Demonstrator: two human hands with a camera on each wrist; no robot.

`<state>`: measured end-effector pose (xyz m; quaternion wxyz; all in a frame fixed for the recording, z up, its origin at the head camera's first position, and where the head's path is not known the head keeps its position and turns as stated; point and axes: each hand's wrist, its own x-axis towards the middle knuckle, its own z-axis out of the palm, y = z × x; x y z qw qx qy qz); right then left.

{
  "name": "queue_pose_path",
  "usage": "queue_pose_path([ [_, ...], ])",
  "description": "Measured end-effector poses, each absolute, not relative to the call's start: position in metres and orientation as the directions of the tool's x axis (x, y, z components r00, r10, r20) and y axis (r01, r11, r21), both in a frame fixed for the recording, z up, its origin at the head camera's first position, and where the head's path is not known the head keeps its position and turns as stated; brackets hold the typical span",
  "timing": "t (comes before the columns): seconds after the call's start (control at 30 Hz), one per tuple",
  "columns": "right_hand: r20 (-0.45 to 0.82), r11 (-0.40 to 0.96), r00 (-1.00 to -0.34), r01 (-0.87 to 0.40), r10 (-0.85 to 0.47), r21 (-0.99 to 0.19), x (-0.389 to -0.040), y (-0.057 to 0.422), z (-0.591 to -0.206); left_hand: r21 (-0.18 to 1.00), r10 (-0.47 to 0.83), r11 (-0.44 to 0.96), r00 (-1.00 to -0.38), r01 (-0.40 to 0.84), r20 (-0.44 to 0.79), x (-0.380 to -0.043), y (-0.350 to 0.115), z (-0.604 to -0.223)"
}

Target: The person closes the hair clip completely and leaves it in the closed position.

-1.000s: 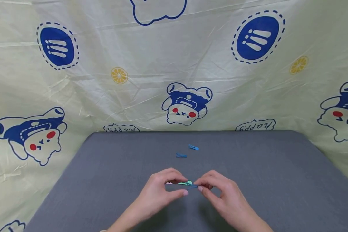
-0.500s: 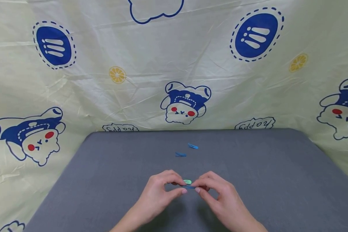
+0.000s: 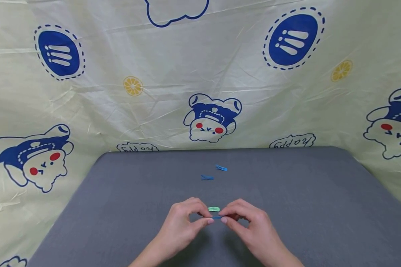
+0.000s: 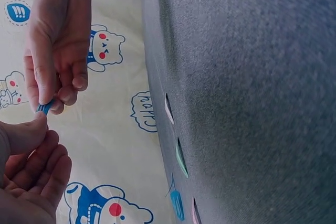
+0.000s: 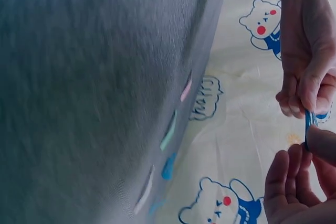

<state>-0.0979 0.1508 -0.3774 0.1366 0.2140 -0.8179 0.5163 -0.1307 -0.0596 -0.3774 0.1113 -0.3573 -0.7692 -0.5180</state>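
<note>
My left hand and right hand meet above the grey table, each pinching one end of a slim blue hair clip between thumb and fingertips. In the left wrist view the blue clip shows thin parallel bars, its ends hidden under the fingers. From the right wrist the same blue clip appears nearly edge-on, looking flat. A green snap hair clip lies on the table just behind the hands. Pink clips lie flat near it, hidden from the head view.
Farther back on the grey table lie two blue hair clips, one crossed like an X and one behind it. A pale printed cloth hangs behind the table's far edge.
The left fingers and thumb have drawn together on the clip's left end. The clip's spread bars now lie together. More of the green clip shows; the pink one is hidden in the head view.
</note>
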Motion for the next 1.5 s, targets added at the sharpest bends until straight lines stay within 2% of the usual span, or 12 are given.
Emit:
queue_pose_path([
  [0.13, 0.379, 0.356, -0.912, -0.411, -0.158, -0.839, -0.097, 0.147, -0.379, 0.718, 0.421, 0.218, -0.727, 0.662, 0.542, -0.13, -0.059, -0.38],
  [0.43, 0.461, 0.412, -0.871, -0.487, -0.169, -0.77, -0.097, 0.145, -0.384, 0.709, 0.356, 0.217, -0.731, 0.671, 0.582, -0.124, -0.054, -0.383],
  [0.73, 0.408, 0.482, -0.909, -0.397, -0.087, -0.781, -0.091, 0.138, -0.381, 0.696, 0.319, 0.243, -0.733, 0.676, 0.6, -0.12, -0.052, -0.382],
  [0.93, 0.422, 0.478, -0.906, -0.387, -0.038, -0.789, -0.089, 0.135, -0.383, 0.75, 0.325, 0.261, -0.787, 0.608, 0.525, -0.119, -0.052, -0.382],
  [1.1, 0.354, 0.414, -0.935, -0.337, -0.038, -0.845, -0.091, 0.136, -0.382, 0.785, 0.319, 0.271, -0.821, 0.557, 0.473, -0.12, -0.053, -0.382],
  [1.5, 0.222, 0.235, -0.974, -0.227, -0.046, -0.945, -0.095, 0.143, -0.383, 0.699, 0.302, 0.246, -0.739, 0.671, 0.603, -0.124, -0.052, -0.386],
])
